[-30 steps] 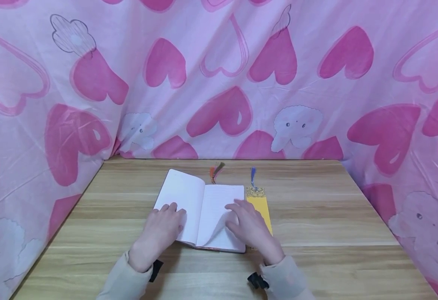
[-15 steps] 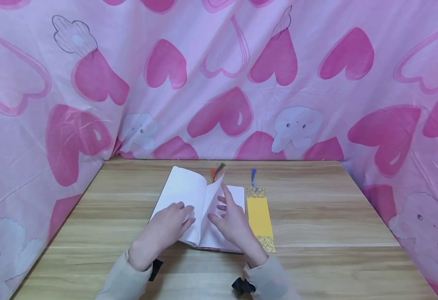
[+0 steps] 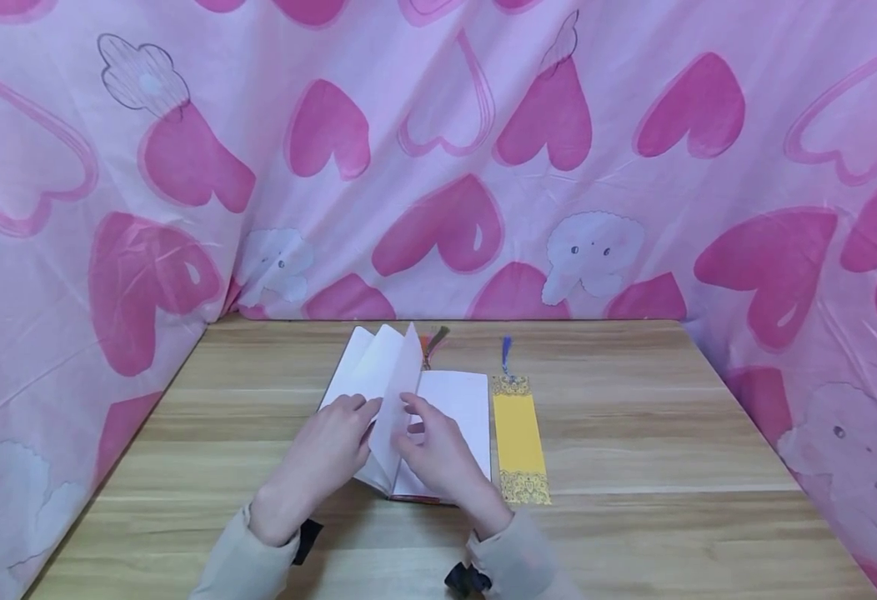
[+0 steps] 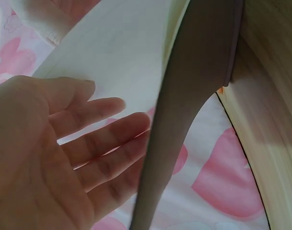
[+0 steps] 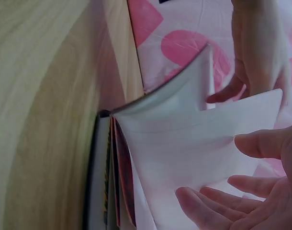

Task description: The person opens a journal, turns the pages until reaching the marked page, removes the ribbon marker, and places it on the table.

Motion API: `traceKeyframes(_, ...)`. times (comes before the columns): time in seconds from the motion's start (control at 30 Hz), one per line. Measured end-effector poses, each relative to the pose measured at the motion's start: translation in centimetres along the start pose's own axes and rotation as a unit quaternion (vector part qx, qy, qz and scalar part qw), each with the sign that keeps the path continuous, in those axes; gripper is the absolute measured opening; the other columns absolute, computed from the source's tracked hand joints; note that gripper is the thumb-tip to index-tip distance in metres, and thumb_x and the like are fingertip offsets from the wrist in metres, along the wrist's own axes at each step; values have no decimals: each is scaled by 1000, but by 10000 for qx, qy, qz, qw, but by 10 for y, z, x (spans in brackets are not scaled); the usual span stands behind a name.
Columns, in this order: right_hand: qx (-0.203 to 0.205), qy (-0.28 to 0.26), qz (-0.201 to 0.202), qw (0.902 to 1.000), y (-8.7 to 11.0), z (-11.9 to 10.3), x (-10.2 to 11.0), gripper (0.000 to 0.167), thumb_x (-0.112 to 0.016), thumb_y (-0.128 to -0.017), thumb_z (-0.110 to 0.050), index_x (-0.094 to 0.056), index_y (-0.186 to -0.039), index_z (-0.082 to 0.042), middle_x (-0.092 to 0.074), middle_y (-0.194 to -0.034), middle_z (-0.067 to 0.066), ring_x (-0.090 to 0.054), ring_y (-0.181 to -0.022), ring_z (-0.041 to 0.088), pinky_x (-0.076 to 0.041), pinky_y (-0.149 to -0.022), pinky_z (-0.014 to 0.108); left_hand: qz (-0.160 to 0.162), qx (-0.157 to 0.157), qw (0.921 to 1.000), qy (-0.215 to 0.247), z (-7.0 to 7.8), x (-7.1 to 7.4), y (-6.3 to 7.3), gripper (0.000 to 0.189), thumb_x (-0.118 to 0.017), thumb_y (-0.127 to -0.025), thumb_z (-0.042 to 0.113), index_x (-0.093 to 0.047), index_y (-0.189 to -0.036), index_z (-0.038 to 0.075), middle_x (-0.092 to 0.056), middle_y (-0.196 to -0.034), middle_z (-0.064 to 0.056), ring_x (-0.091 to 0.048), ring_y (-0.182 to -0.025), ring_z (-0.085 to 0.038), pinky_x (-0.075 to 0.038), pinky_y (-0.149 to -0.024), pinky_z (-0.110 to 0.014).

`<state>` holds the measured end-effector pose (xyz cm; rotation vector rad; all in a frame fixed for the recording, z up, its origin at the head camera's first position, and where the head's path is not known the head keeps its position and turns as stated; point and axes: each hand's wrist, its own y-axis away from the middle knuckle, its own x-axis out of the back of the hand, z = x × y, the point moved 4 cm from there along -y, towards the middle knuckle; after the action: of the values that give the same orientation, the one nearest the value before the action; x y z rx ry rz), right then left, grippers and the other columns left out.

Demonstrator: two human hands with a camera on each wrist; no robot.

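An open notebook point(image 3: 457, 417) with white pages lies on the table; one loose page point(image 3: 403, 383) stands raised near the spine. My right hand point(image 3: 442, 450) is on the right side of this page, thumb and fingers spread against it, as the right wrist view shows. The left hand point(image 3: 329, 442) is over the left pages, its fingers point(image 4: 107, 139) extended and slightly bent, with fingertips at the lifted left side in the left wrist view. Tassels point(image 3: 431, 343), orange and dark green, stick out past the notebook's top edge. Red and patterned edges point(image 5: 123, 172) show between its lower pages.
Right of the notebook lies a yellow bookmark point(image 3: 519, 433) with patterned ends and a blue tassel point(image 3: 507, 350). The wooden table point(image 3: 633, 450) is bordered by a pink heart-print cloth point(image 3: 438, 217) at the back and both sides.
The right hand has moved left across the notebook, swinging a page up from the right side toward the left. The left hand has shifted slightly over the left pages. The yellow bookmark is now uncovered.
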<state>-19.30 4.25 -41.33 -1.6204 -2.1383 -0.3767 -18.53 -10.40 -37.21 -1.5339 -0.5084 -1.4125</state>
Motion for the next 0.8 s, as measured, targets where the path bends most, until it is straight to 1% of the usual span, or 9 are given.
traceKeyframes(0.17,72,63,-109,9999,2,-1,-4,51,-64,-94,-19,-48,-142,-9,-55,-135,13,-61,-110,28,-55,-84,38,398,-92,9990,180,1,4,-1,23,-71,-86,8,-70,-107,1,-66,-88,-10,-64,-77,-26,-55,-65,-41)
traceKeyframes(0.3,159,172,-264,9994,3,-1,-8,53,-64,-94,-21,-47,-143,-9,-54,-136,12,-61,-111,27,-55,-85,37,594,-76,9974,393,1,6,-1,26,-69,-89,12,-70,-114,2,-68,-98,-11,-67,-82,-26,-57,-68,-42)
traceKeyframes(0.4,341,373,-342,9981,4,-2,-10,53,-65,-93,-16,-47,-142,-6,-55,-134,13,-61,-111,27,-54,-87,38,683,-52,9962,544,1,8,-1,30,-66,-92,14,-67,-119,3,-67,-106,-12,-68,-88,-26,-57,-71,-43)
traceKeyframes(0.47,549,557,-369,9963,5,-3,-11,53,-64,-91,-12,-49,-141,-5,-57,-132,14,-60,-112,26,-52,-91,39,739,-57,9953,623,2,9,-1,32,-65,-93,15,-66,-122,4,-66,-112,-13,-68,-91,-27,-57,-73,-44)
traceKeyframes(0.53,773,726,-444,9934,5,-4,-12,51,-64,-90,-11,-50,-139,-6,-57,-132,12,-57,-116,24,-49,-96,41,798,-77,9944,689,4,11,0,33,-65,-93,16,-65,-124,5,-64,-117,-14,-68,-93,-28,-57,-73,-45)
traceKeyframes(0.67,1260,1130,-667,9833,6,-5,-15,49,-64,-92,-16,-50,-139,-9,-54,-138,6,-50,-127,19,-40,-105,40,903,-221,9927,765,7,13,0,34,-68,-91,14,-65,-124,5,-62,-123,-17,-65,-103,-31,-55,-81,-46)
traceKeyframes(0.73,1446,1339,-760,9774,7,-5,-16,50,-64,-93,-18,-49,-140,-10,-52,-141,4,-48,-129,17,-39,-107,38,955,-313,9920,758,9,14,0,34,-70,-90,13,-66,-122,4,-63,-122,-17,-63,-108,-31,-53,-86,-46)
traceKeyframes(0.8,1540,1494,-836,9731,8,-5,-16,52,-64,-92,-19,-48,-140,-10,-50,-142,4,-48,-129,17,-39,-107,37,1008,-403,9915,722,12,14,-1,33,-72,-88,12,-66,-119,3,-64,-120,-18,-62,-111,-31,-51,-91,-46)
